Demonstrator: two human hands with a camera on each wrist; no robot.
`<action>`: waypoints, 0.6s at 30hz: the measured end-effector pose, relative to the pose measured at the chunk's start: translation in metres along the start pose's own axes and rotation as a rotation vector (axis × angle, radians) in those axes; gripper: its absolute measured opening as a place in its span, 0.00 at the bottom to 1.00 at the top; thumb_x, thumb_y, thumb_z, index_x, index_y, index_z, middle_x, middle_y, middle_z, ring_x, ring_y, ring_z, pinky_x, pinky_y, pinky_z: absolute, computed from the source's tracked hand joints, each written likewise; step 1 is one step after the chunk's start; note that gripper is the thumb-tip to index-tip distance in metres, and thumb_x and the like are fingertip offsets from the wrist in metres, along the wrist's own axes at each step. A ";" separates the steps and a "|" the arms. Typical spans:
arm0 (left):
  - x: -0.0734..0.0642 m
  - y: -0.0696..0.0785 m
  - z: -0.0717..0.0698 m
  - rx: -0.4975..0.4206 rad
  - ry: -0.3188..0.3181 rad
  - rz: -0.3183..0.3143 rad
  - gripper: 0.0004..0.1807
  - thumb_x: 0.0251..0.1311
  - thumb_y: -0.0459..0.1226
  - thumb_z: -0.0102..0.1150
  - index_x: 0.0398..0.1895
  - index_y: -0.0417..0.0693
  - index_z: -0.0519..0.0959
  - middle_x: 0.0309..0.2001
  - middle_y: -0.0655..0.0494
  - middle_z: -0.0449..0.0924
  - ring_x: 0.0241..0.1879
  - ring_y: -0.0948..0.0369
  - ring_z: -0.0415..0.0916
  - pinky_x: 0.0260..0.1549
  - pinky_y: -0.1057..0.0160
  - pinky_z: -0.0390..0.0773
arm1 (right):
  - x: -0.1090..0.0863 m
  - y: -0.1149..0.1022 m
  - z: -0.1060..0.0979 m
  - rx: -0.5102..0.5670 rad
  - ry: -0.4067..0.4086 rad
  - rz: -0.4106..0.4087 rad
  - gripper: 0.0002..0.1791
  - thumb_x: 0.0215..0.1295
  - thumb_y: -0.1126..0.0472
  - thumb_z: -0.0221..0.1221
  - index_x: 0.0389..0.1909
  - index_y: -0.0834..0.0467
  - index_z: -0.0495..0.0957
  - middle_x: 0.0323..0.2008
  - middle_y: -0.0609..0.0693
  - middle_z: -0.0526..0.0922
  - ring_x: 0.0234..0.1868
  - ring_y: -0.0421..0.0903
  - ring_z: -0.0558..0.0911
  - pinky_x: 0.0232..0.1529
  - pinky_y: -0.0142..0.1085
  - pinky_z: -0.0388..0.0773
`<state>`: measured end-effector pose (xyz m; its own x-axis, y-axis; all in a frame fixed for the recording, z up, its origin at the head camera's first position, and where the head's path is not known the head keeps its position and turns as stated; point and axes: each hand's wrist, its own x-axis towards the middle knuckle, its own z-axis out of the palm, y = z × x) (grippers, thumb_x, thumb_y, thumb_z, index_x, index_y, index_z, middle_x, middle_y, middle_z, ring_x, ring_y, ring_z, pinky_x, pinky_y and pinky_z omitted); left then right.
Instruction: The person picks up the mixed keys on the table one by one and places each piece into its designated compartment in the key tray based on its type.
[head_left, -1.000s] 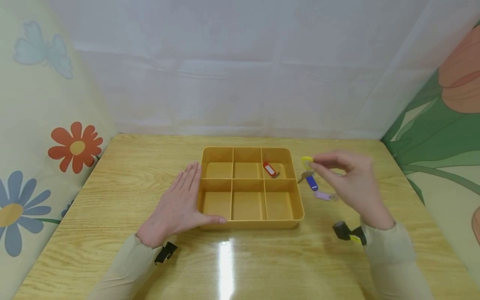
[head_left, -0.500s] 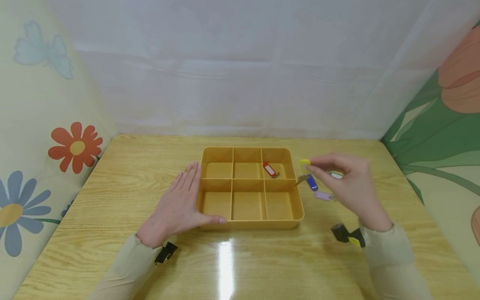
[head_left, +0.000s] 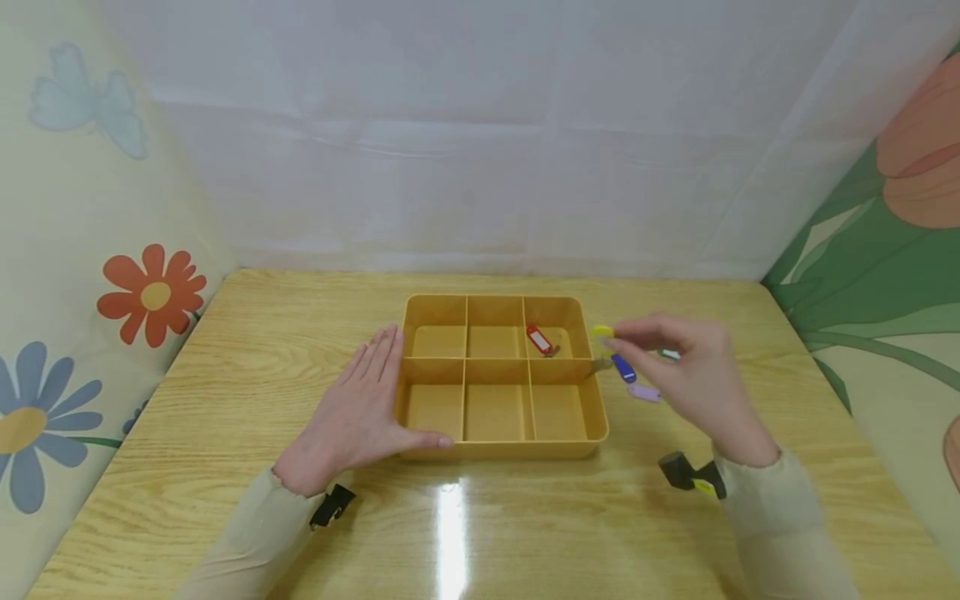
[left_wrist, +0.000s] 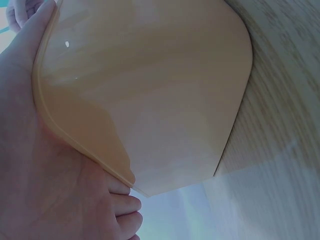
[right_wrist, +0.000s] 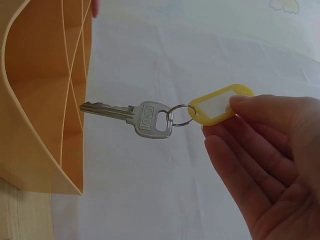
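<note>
While the left hand (head_left: 352, 412) lies outstretched against the box (head_left: 510, 451), the right hand (head_left: 693, 375) pinches a yellow tag (right_wrist: 212, 108) in its grip, its key (right_wrist: 149, 125) near the box's right edge. A red tag (head_left: 538, 339) lies in the back right compartment (head_left: 557, 313), a blue tag (head_left: 623, 368) on the bench (head_left: 555, 525).

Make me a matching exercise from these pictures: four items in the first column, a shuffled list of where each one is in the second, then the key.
Column one
1. red tag
2. yellow tag
3. lilac tag
4. left hand

Column two
A. pinched by the right hand
B. against the left side of the tray
C. in the tray's back right compartment
D. on the table, right of the tray

Pairs: 1-C, 2-A, 3-D, 4-B
</note>
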<state>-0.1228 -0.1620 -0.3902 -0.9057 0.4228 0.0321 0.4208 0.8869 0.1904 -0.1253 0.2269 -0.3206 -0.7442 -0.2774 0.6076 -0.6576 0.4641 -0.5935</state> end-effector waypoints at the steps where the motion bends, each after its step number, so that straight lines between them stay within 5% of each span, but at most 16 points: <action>1: 0.000 0.000 0.000 0.001 0.000 0.000 0.81 0.39 0.86 0.45 0.79 0.38 0.27 0.80 0.41 0.25 0.79 0.48 0.27 0.76 0.50 0.36 | 0.000 0.000 0.001 0.005 -0.001 0.004 0.15 0.52 0.78 0.73 0.38 0.59 0.89 0.35 0.46 0.90 0.33 0.38 0.87 0.36 0.28 0.84; 18: 0.000 0.000 0.002 0.004 0.011 0.004 0.81 0.40 0.86 0.47 0.80 0.35 0.31 0.80 0.40 0.27 0.79 0.48 0.28 0.76 0.48 0.37 | -0.008 0.002 0.009 -0.022 -0.034 0.114 0.10 0.57 0.70 0.73 0.39 0.55 0.90 0.37 0.42 0.89 0.34 0.40 0.87 0.29 0.29 0.84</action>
<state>-0.1232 -0.1616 -0.3917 -0.9043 0.4247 0.0436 0.4250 0.8858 0.1867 -0.1219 0.2226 -0.3316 -0.8179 -0.2503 0.5181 -0.5659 0.5128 -0.6456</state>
